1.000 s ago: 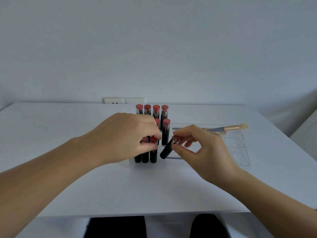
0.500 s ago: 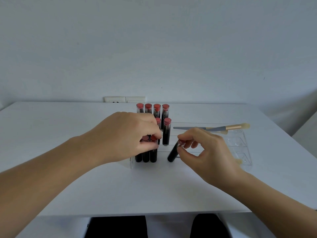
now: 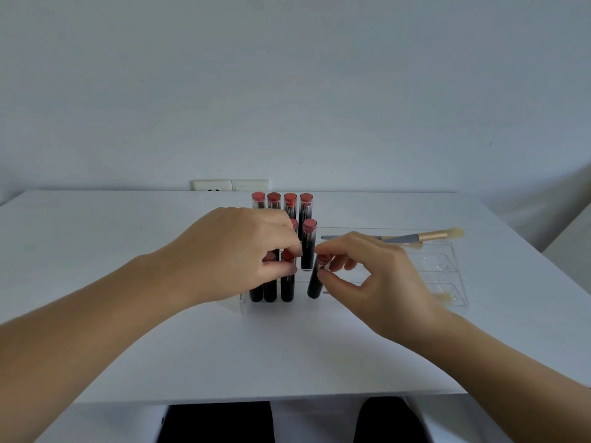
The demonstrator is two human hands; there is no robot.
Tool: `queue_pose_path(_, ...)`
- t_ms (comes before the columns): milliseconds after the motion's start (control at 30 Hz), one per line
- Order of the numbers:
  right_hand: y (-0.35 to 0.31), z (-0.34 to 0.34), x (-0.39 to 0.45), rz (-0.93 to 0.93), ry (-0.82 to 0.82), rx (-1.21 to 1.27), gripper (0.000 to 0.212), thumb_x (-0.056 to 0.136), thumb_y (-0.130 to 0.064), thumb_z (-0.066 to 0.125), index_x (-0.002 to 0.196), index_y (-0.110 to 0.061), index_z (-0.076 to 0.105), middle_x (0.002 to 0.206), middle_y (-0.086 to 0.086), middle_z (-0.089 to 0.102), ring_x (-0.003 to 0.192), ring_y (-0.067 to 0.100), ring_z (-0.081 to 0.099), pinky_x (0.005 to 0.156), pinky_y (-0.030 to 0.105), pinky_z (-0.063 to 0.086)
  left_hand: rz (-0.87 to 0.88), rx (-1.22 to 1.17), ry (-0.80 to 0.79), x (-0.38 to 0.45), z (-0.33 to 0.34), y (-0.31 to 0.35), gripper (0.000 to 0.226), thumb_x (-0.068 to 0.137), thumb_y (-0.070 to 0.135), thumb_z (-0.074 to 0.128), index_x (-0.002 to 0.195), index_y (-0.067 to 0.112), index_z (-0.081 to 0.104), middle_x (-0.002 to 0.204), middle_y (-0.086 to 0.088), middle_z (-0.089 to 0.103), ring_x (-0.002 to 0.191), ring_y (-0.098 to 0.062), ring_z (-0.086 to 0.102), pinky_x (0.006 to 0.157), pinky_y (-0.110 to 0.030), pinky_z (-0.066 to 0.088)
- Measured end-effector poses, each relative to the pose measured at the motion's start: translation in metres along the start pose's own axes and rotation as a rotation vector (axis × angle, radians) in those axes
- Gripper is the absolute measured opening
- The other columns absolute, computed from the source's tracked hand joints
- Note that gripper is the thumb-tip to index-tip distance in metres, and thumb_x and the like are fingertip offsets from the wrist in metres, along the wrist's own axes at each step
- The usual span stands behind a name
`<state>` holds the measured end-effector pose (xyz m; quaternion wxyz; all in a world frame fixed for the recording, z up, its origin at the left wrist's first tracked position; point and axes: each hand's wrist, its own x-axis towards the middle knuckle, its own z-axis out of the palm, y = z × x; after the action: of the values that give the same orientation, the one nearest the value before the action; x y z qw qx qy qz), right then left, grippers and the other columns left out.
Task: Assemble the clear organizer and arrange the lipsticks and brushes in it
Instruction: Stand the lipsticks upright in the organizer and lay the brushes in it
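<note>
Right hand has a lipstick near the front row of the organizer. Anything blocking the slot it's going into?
Nothing visible does. The right hand pinches the lipstick, nearly upright, at the open front-row spot of the clear organizer. The left hand holds the neighbouring lipstick beside it, apart from the incoming one.

White table (image 3: 128,251) carries clear organizer (image 3: 454,282); brush (image 3: 415,237) seemingly across organizer's far edge.

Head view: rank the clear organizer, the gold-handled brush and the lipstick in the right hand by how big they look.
1. clear organizer, widest by far.
2. gold-handled brush, long and thin.
3. lipstick pinched by the right hand, shortest, though it sits nearer the camera, so the gap with the brush is unsure.
</note>
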<state>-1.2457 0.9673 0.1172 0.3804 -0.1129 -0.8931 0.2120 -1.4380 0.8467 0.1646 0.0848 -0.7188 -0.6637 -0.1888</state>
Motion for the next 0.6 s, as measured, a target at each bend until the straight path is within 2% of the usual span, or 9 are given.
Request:
queue_pose_path(67, -0.0015, 0.0042, 0.0026, -0.015, -0.005, -0.005, 0.026, 0.083, -0.007, 0.077, 0.106, -0.019, 0.073, 0.089, -0.016, 0.065, 0.080, 0.000, 0.058, 0.070, 0.023, 0.050, -0.008, 0.001, -0.003, -0.0009, 0.0001, -0.0002, 0.008, 0.084, 0.032, 0.077, 0.092, 0.031, 0.076, 0.096, 0.016, 0.066, 0.075, -0.013, 0.062, 0.063, -0.035, 0.050)
queue_pose_path(200, -0.0022, 0.0091, 0.0034, -0.046, -0.023, -0.026, 0.029, 0.084, -0.006, 0.076, 0.108, -0.021, 0.074, 0.089, -0.010, 0.069, 0.080, 0.002, 0.061, 0.069, 0.018, 0.048, -0.017, -0.017, -0.007, -0.0019, 0.0015, -0.0006, 0.013, 0.082, 0.039, 0.071, 0.093, 0.033, 0.074, 0.095, 0.016, 0.064, 0.076, -0.011, 0.060, 0.064, -0.033, 0.048)
queue_pose_path(300, -0.0008, 0.0097, 0.0022, -0.026, -0.020, -0.045, 0.028, 0.084, -0.007, 0.076, 0.108, -0.021, 0.075, 0.090, -0.009, 0.070, 0.079, 0.003, 0.062, 0.065, 0.025, 0.050, -0.043, -0.038, -0.039, -0.0024, 0.0014, -0.0016, 0.022, 0.079, 0.050, 0.066, 0.097, 0.037, 0.072, 0.095, 0.016, 0.064, 0.079, -0.009, 0.060, 0.067, -0.034, 0.048)
queue_pose_path(400, 0.0001, 0.0102, 0.0011, -0.013, -0.007, -0.052, 0.026, 0.084, -0.007, 0.075, 0.107, -0.020, 0.075, 0.089, -0.009, 0.070, 0.078, 0.003, 0.062, 0.065, 0.028, 0.050, -0.060, -0.012, -0.059, -0.0032, 0.0026, -0.0026, 0.018, 0.082, 0.045, 0.070, 0.099, 0.039, 0.069, 0.091, 0.014, 0.065, 0.080, -0.009, 0.060, 0.067, -0.035, 0.049)
queue_pose_path(500, -0.0005, 0.0111, 0.0015, 0.003, 0.003, -0.048, 0.025, 0.083, -0.008, 0.076, 0.105, -0.020, 0.075, 0.090, -0.011, 0.069, 0.078, 0.003, 0.062, 0.066, 0.029, 0.050, -0.084, -0.014, -0.048, -0.0028, 0.0034, -0.0014, 0.022, 0.079, 0.048, 0.063, 0.097, 0.038, 0.069, 0.089, 0.013, 0.067, 0.079, -0.009, 0.061, 0.067, -0.037, 0.051)
queue_pose_path(600, -0.0002, 0.0113, 0.0021, 0.013, 0.004, -0.043, 0.024, 0.083, -0.009, 0.076, 0.103, -0.021, 0.073, 0.091, -0.014, 0.069, 0.078, 0.004, 0.062, 0.066, 0.030, 0.051, -0.082, -0.017, -0.048, -0.0020, 0.0021, -0.0002, 0.018, 0.081, 0.046, 0.068, 0.097, 0.039, 0.070, 0.087, 0.014, 0.068, 0.076, -0.008, 0.060, 0.066, -0.037, 0.050)
